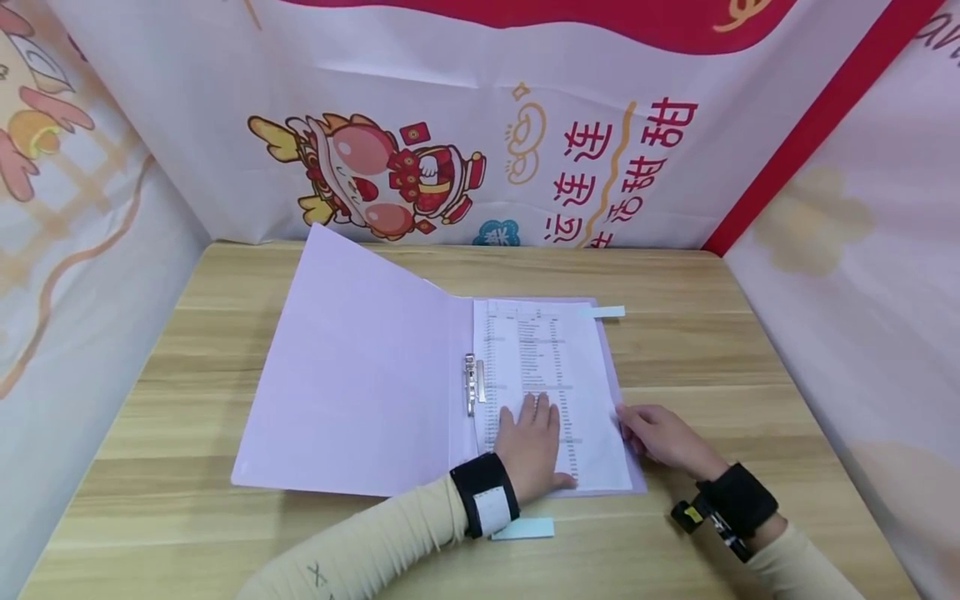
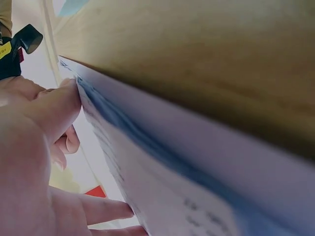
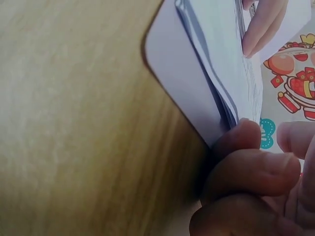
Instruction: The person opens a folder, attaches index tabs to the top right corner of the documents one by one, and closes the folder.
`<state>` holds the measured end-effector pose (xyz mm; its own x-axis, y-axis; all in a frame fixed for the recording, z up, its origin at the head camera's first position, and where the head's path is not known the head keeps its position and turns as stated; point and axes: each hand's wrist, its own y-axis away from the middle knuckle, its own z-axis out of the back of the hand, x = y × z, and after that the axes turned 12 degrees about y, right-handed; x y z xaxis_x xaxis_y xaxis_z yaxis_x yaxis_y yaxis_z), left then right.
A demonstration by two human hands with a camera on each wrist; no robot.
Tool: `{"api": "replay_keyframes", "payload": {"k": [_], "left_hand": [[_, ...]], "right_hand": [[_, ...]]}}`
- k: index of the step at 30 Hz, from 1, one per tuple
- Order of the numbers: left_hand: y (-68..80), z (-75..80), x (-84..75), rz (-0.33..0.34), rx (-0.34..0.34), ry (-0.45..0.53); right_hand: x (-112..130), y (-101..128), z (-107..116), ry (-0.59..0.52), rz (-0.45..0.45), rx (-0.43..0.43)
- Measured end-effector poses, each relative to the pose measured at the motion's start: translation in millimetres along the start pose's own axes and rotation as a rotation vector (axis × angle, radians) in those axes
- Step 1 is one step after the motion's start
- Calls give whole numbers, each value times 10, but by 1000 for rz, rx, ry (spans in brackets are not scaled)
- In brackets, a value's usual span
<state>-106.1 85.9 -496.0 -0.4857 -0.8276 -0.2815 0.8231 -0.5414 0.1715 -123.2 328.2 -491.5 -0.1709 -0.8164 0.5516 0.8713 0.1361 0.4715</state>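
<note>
A lilac ring binder (image 1: 352, 367) lies opened out, its cover raised at the left and a metal clip (image 1: 471, 385) near the spine. Printed sheets of paper (image 1: 600, 392) form a stack on its right half. My left hand (image 1: 528, 446) rests on the top sheet with the fingers spread, thumb by the lower edge. At the stack's right edge, my right hand (image 1: 663, 437) pinches the sheets with curled fingers. Seen from the right wrist, the fingertips (image 3: 246, 132) meet the paper edge, and the sheets' edges stand slightly apart above the binder's back cover (image 3: 170, 59).
A pale blue paper strip (image 1: 609, 312) sticks out past the binder's upper right. Another blue strip (image 1: 528, 528) lies on the wooden table (image 1: 187, 533) below the binder, partly behind the left wrist. A printed cloth (image 1: 360, 58) walls off the back and both sides.
</note>
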Motion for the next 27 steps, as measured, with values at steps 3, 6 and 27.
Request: {"api": "replay_keyframes", "payload": {"k": [3, 6, 27], "left_hand": [[14, 35, -6, 0, 1, 12], [25, 65, -10, 0, 1, 25], [72, 102, 22, -11, -2, 47]], "right_hand": [[10, 6, -2, 5, 4, -6], [21, 13, 2, 9, -8, -9], [55, 12, -20, 41, -46, -24]]}}
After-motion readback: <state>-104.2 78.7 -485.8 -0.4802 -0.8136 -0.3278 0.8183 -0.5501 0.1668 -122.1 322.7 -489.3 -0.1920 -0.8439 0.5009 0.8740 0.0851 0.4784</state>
